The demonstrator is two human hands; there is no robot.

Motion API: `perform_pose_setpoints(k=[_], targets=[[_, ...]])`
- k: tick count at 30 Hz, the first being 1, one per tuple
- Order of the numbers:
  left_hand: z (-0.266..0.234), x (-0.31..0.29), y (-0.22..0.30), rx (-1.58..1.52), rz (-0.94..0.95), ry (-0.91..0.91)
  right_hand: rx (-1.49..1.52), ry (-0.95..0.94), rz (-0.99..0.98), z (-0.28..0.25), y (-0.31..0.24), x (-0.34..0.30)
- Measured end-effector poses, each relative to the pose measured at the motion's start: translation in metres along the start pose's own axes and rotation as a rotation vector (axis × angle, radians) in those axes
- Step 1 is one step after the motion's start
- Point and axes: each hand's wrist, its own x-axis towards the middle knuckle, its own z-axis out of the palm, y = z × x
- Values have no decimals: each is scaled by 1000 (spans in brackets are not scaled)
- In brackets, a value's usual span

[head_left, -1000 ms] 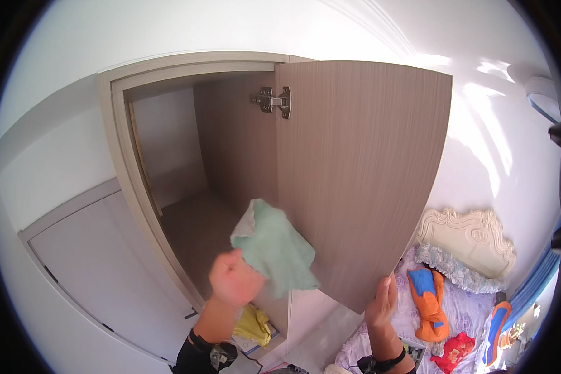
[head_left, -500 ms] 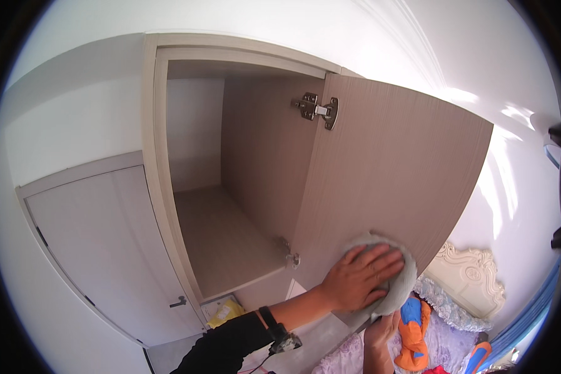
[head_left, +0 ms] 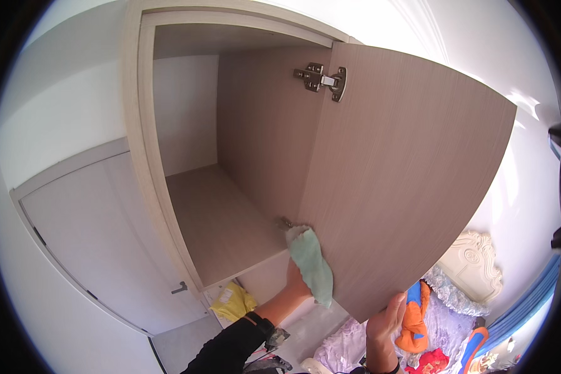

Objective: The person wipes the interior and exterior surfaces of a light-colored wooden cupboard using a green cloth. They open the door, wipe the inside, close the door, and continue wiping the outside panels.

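A brown wood-grain cabinet door (head_left: 405, 168) hangs wide open from a cabinet (head_left: 230, 249) with bare shelf and walls. At the door's lower hinge, my left hand (head_left: 298, 282) presses a pale green cloth (head_left: 313, 265); the cloth covers most of its fingers and part of that hinge. Below the door's bottom edge is my right hand (head_left: 385, 319), its fingers up against the edge near the outer corner, steadying the door. The metal upper hinge (head_left: 324, 81) is fully exposed.
A grey room door (head_left: 93, 243) with a handle stands at left. Beneath the cabinet lies a yellow package (head_left: 233, 301). Lower right are a bed with a purple floral cover (head_left: 439, 318), a carved cream headboard (head_left: 477, 262), orange-and-blue clothing (head_left: 414, 330) and a blue curtain (head_left: 523, 305).
My left hand has moved the cloth left, from the door's lower face to the lower hinge. My right hand stays at the door's bottom edge. The view has shifted, with the cabinet looking larger.
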Motion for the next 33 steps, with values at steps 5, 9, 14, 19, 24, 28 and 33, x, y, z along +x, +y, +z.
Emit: perform_pose_setpoints(k=[5, 9, 14, 19, 24, 28, 33], targets=[[14, -63, 12, -351, -131, 229, -15, 87, -10, 17, -4, -15], [43, -89, 24, -526, -396, 275, -114, 121, -61, 33, -11, -33], [84, -115, 2, -1020, -608, 224, -175, 101, -62, 46, -19, -51], [47, -159, 1, -861, -463, -71, -337, -132, -67, 53, -36, -64], [-50, -204, 13, -1166, -625, -300, -477, -293, -86, 85, -55, -76], [-107, -222, 20, -1304, -770, -299, -551, -320, -488, 133, -44, -79], [-152, -238, 23, -1321, -862, -255, -439, -323, -531, 179, -27, -81]])
